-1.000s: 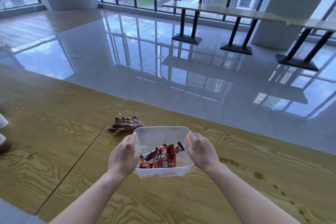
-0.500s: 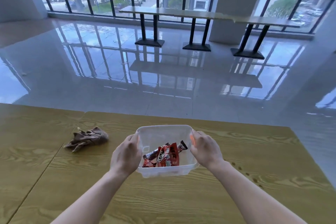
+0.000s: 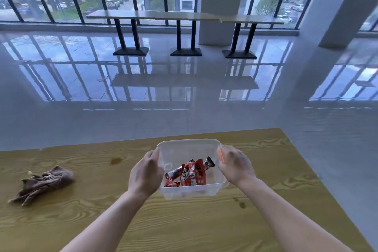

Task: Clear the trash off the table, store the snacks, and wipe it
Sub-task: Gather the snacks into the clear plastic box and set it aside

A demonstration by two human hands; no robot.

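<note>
at lower left of the frame a crumpled brown cloth lies on the yellow wood-grain counter, well apart from both hands. it looks soft and limp, so it should bunch up under any pinch and will want a flat palm on top when it comes to wiping. just right of it and a little higher, a brown stain marks the wood.

at lower centre the left hand has its grip clamped on the left wall of a clear, square plastic tub, fingers wrapped over the outside and the thumb at the rim. inside the tub, lying loose on its floor, are red foil snack packets with a darker wrapper among them. they look light and slick, likely to slide to the low side if the tub tips.

the right hand grips the opposite wall the same way, near an orange mark on the rim. the tub is thin-walled and probably flexes when squeezed, so holding two facing sides under the rim, as here, seems the safest hold. it weighs little. whether its base touches the counter or hangs just above it, i cannot tell.

further right, small dark spots dot the wood.
</note>
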